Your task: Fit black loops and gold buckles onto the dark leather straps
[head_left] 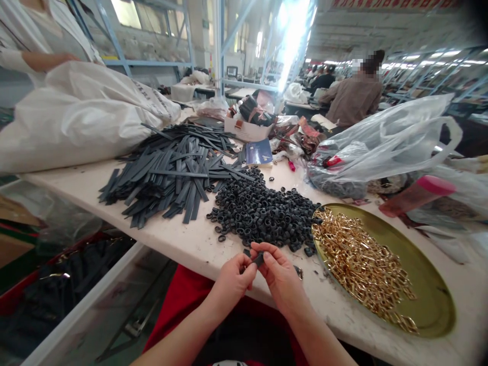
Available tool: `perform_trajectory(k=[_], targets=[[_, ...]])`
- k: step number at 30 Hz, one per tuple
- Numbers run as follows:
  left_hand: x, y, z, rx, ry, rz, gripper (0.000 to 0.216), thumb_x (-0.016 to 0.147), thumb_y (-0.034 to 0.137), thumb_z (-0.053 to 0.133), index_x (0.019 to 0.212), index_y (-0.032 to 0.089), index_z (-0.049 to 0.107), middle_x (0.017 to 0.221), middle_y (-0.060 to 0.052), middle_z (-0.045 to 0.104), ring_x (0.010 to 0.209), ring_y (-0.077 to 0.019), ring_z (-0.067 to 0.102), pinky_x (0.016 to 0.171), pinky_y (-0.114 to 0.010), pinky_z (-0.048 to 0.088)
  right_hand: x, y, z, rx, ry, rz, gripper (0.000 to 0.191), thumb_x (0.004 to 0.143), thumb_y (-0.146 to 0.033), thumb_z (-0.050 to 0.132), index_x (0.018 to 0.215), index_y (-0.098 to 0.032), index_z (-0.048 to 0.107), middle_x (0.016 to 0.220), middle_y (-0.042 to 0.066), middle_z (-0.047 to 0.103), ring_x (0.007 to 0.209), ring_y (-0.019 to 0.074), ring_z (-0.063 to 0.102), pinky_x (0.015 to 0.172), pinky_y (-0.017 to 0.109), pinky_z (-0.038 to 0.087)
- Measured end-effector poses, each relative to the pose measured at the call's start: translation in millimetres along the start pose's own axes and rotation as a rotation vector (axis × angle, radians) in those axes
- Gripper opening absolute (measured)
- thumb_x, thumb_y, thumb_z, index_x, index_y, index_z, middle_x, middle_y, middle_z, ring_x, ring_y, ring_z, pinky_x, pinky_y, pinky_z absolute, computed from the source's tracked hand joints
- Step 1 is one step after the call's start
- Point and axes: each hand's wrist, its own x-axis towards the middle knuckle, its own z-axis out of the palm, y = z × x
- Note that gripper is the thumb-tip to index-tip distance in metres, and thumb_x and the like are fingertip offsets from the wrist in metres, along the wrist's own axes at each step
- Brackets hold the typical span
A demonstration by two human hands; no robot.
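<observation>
My left hand (pixel 232 279) and my right hand (pixel 280 274) meet at the table's near edge, pinching one small dark strap piece (pixel 258 259) between their fingertips. Just beyond them lies a heap of small black loops (pixel 263 211). A pile of flat dark grey straps (pixel 171 170) spreads out to the left of it. On the right sits a round brass-coloured tray (pixel 427 284) holding several gold metal buckles (pixel 362 254).
A big white sack (pixel 76 117) lies at the far left, with another person's arm above it. Clear plastic bags (pixel 385 147), a blue booklet (pixel 259 151) and a box of scraps (pixel 247 127) crowd the back. A seated person (pixel 353 96) works beyond.
</observation>
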Motion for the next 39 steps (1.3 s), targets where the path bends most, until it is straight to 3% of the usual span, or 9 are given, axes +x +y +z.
perform_trajectory(k=[3, 8, 13, 18, 21, 25, 32, 36, 39], targets=[[2, 1, -4, 0.085, 0.028, 0.047, 0.022, 0.077, 0.035, 0.047, 0.065, 0.017, 0.042, 0.046, 0.007, 0.044, 0.041, -0.0066, 0.037, 0.043, -0.018, 0.029, -2, 5, -1, -0.070, 0.032, -0.064, 0.031, 0.071, -0.034, 0.066, 0.098, -0.023, 0.059, 0.104, 0.003, 0.065, 0.098, 0.0162, 0.058, 0.096, 0.037, 0.040], [4, 1, -6, 0.084, -0.023, 0.002, 0.019, 0.077, 0.031, 0.048, 0.064, 0.017, 0.044, 0.046, 0.008, 0.044, 0.042, -0.0072, 0.040, 0.044, -0.018, 0.031, -5, 15, -4, -0.181, 0.069, -0.161, 0.034, 0.076, -0.033, 0.059, 0.109, -0.025, 0.053, 0.109, 0.004, 0.064, 0.106, 0.0178, 0.055, 0.101, 0.042, 0.034], [5, 0, -3, 0.023, -0.024, -0.086, 0.018, 0.077, 0.028, 0.047, 0.063, 0.018, 0.041, 0.041, 0.009, 0.041, 0.035, -0.0057, 0.033, 0.040, -0.017, 0.027, -4, 16, 1, -0.104, 0.101, -0.122, 0.035, 0.077, -0.027, 0.055, 0.112, -0.025, 0.050, 0.110, 0.005, 0.063, 0.106, 0.0199, 0.055, 0.103, 0.048, 0.030], [2, 2, -1, -0.031, -0.070, -0.159, 0.017, 0.077, 0.028, 0.044, 0.063, 0.019, 0.038, 0.039, 0.010, 0.039, 0.032, -0.0064, 0.030, 0.038, -0.018, 0.026, -4, 18, 5, -0.077, 0.071, -0.178, 0.036, 0.076, -0.020, 0.053, 0.111, -0.026, 0.050, 0.115, 0.004, 0.061, 0.111, 0.0191, 0.052, 0.104, 0.044, 0.030], [-4, 3, 0, 0.071, -0.035, -0.075, 0.017, 0.078, 0.025, 0.043, 0.063, 0.019, 0.040, 0.045, 0.008, 0.042, 0.040, -0.0079, 0.037, 0.044, -0.020, 0.030, -7, 18, 5, -0.101, 0.060, -0.180, 0.037, 0.076, -0.020, 0.053, 0.113, -0.027, 0.050, 0.121, 0.003, 0.057, 0.112, 0.0179, 0.051, 0.103, 0.042, 0.031], [-14, 3, 1, 0.203, 0.068, 0.116, 0.017, 0.082, 0.029, 0.043, 0.070, 0.017, 0.049, 0.063, 0.003, 0.052, 0.060, -0.0113, 0.046, 0.057, -0.022, 0.033, -9, 11, 6, 0.037, 0.049, -0.018, 0.042, 0.073, -0.021, 0.056, 0.114, -0.028, 0.050, 0.122, 0.002, 0.056, 0.108, 0.0185, 0.053, 0.098, 0.040, 0.036], [-24, 7, -1, 0.240, 0.033, 0.171, 0.018, 0.085, 0.030, 0.043, 0.076, 0.017, 0.051, 0.068, 0.002, 0.052, 0.066, -0.0131, 0.048, 0.062, -0.024, 0.034, -16, 12, -7, -0.152, 0.076, 0.061, 0.023, 0.070, -0.038, 0.066, 0.085, -0.020, 0.064, 0.081, 0.000, 0.064, 0.080, 0.0138, 0.055, 0.081, 0.028, 0.042], [-35, 7, -1, 0.177, -0.071, 0.209, 0.015, 0.081, 0.016, 0.042, 0.092, 0.018, 0.052, 0.083, 0.001, 0.057, 0.078, -0.0137, 0.051, 0.072, -0.024, 0.038, -25, 16, -15, -0.185, 0.155, 0.023, 0.025, 0.066, -0.039, 0.069, 0.081, -0.020, 0.061, 0.069, -0.004, 0.057, 0.064, 0.0102, 0.048, 0.066, 0.023, 0.040], [-39, 6, -4, 0.125, -0.100, 0.188, 0.022, 0.080, 0.012, 0.040, 0.099, 0.018, 0.048, 0.079, 0.002, 0.058, 0.073, -0.0124, 0.052, 0.071, -0.024, 0.040, -34, 16, -13, -0.220, 0.100, 0.020, 0.024, 0.068, -0.039, 0.068, 0.076, -0.019, 0.059, 0.069, -0.003, 0.058, 0.064, 0.0104, 0.048, 0.065, 0.023, 0.040]])
